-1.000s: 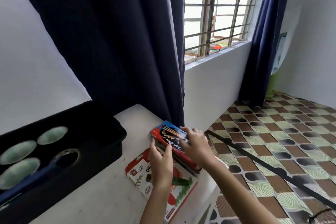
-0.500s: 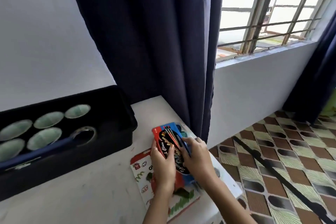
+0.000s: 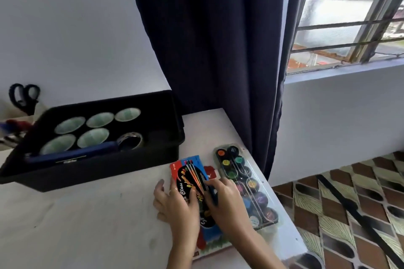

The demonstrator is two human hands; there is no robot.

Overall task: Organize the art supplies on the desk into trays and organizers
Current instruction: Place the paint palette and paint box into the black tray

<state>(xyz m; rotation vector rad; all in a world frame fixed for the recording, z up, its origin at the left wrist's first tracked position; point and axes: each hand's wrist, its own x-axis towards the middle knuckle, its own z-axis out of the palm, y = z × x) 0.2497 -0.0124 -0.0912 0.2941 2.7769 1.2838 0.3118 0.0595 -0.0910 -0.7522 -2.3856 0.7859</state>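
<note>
A red and blue box of colour pencils (image 3: 188, 172) lies on a white desk (image 3: 87, 220), on top of a larger flat printed pack (image 3: 214, 244). My left hand (image 3: 175, 203) holds the box's left side, thumb across its top. My right hand (image 3: 225, 201) grips its right side. Just right of the box lies a clear watercolour palette (image 3: 251, 185) with several round paint pans. A black tray (image 3: 159, 148) stands at the back left, holding several pale green cups, a roll of tape (image 3: 131, 141) and a long blue case (image 3: 72, 155).
Black-handled scissors (image 3: 24, 96) stand in a holder at the far left beside some pens. A dark blue curtain (image 3: 218, 50) hangs behind the desk's back right corner. The desk's right edge drops to a patterned tile floor (image 3: 349, 214). A barred window is upper right.
The view has swung left and down. Both hands have turned the pencil box lengthwise and laid it flat on the printed pack. The watercolour palette and scissors have come into view.
</note>
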